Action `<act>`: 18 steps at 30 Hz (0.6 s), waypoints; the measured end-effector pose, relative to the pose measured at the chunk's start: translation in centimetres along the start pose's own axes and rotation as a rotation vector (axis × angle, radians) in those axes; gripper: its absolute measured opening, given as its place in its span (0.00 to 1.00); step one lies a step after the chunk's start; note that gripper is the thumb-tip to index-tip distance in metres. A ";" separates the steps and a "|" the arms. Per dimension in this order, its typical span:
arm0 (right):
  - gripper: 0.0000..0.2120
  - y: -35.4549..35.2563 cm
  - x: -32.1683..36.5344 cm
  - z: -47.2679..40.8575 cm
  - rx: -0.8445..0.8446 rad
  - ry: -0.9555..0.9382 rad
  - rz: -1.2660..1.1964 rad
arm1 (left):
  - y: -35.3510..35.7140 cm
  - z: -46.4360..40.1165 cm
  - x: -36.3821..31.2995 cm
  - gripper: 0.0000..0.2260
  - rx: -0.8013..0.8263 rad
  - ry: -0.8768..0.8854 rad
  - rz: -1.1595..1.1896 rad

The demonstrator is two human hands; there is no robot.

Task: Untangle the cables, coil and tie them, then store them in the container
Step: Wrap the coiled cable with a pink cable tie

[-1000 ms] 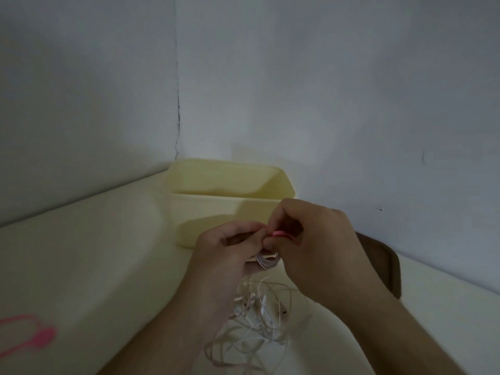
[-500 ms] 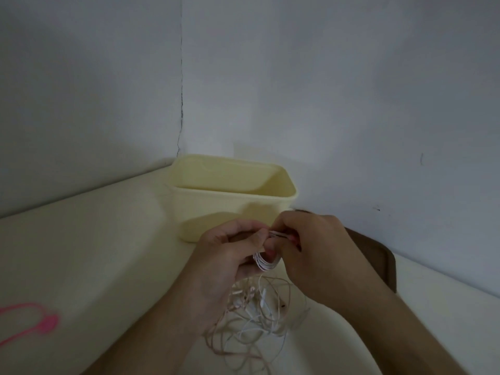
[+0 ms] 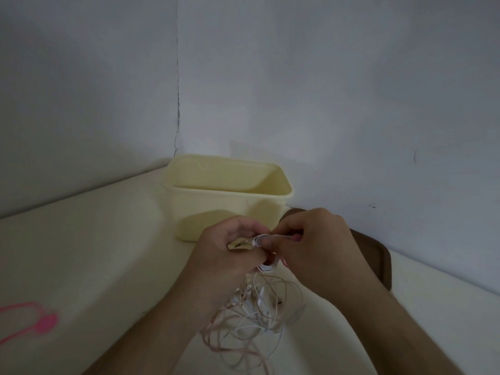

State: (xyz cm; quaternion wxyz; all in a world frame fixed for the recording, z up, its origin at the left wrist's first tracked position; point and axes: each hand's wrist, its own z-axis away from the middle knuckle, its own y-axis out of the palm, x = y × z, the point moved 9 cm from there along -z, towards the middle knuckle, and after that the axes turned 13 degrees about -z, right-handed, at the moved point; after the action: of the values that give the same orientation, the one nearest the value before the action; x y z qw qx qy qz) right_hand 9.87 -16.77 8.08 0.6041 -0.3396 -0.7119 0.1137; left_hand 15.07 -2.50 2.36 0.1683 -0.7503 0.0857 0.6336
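Both hands meet above the worktop, just in front of the cream container that stands at the far corner by the walls. The left hand curls its fingers round a small white cable coil. The coil's long axis runs near to far, its lower loop hanging toward the worktop. The right hand pinches a pink tie at the coil's top. Loose tangled cables lie beneath. A second pink tie lies near the left edge.

You are looking at a smooth, matt cream plastic container; thin, glossy white plastic-coated cables are lying on the smooth, pale counter.
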 end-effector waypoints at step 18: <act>0.09 -2.4 0.7 0.2 -0.019 0.036 0.050 | -2.1 0.3 0.3 0.09 -0.253 0.011 -0.243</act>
State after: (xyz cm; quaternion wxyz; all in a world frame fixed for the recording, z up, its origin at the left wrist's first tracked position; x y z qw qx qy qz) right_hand 8.77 -18.09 9.98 0.6104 -0.3648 -0.6934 0.1160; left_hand 15.57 -0.39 2.36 0.1476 -0.7738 -0.0851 0.6100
